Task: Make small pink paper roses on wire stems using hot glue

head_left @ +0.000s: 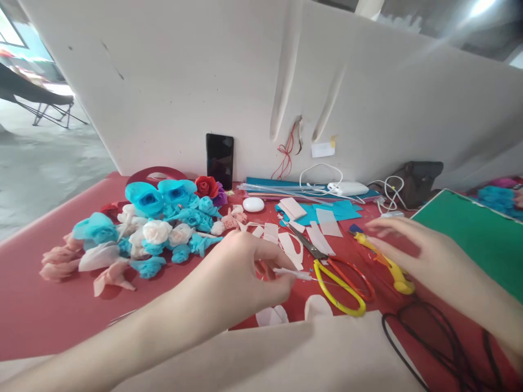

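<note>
A person's left hand point(251, 267) pinches a twisted white paper piece point(300, 274) between thumb and fingers, above a red table point(28, 305), just left of the scissors' yellow handle loop point(337, 302). The right hand point(417, 245), fingers loosely extended and grasping nothing, is beside a yellow tool point(396, 272); contact is unclear. Blue, white and pink paper flowers point(157, 231) cluster at left.

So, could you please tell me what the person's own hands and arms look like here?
Both the left hand and the right hand are bare, with no gloves. The forearms show no sleeves within the frame, and no watch or bracelet is visible. I see no rings on the fingers, though some are hidden or blurred.
</note>
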`<state>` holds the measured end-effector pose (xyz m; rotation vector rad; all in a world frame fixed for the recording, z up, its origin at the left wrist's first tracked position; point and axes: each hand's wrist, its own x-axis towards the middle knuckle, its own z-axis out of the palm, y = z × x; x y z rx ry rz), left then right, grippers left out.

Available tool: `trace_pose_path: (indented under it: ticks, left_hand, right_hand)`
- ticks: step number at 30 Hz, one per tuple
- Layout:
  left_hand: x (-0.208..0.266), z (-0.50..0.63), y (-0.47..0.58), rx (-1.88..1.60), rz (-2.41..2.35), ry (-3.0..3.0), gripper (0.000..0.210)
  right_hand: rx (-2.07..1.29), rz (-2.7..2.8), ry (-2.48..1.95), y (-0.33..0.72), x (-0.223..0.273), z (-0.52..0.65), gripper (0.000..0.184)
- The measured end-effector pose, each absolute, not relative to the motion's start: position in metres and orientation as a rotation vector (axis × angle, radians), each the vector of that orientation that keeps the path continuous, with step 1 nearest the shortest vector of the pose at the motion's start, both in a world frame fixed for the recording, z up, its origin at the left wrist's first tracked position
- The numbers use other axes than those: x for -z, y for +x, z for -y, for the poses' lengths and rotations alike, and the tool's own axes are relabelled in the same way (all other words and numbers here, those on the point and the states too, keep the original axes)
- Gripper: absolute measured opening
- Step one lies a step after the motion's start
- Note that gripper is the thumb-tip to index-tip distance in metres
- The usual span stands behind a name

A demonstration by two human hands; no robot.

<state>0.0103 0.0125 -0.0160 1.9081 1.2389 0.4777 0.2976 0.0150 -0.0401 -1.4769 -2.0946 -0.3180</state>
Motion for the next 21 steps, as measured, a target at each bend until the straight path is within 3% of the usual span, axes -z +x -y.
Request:
trace_pose_path:
  ticks: [9, 15, 21]
  left_hand:
    - [0.016, 0.004, 0.008, -0.773, -1.047, 2.049, 0.022]
    - [0.016, 0.01, 0.014, -0.782, -1.003, 2.031, 0.024]
    - [0.019, 0.011, 0.016, -0.722, -0.966, 2.076, 0.039]
  right_hand:
    - [0.339, 2.236, -1.037, 0.212, 0.025, 0.033, 0.025]
    - [0.125, 2.199, -0.988, 0.203, 0.028, 0.035, 0.011]
    - [0.045, 2.15, -0.957, 0.198, 0.026, 0.037, 0.003]
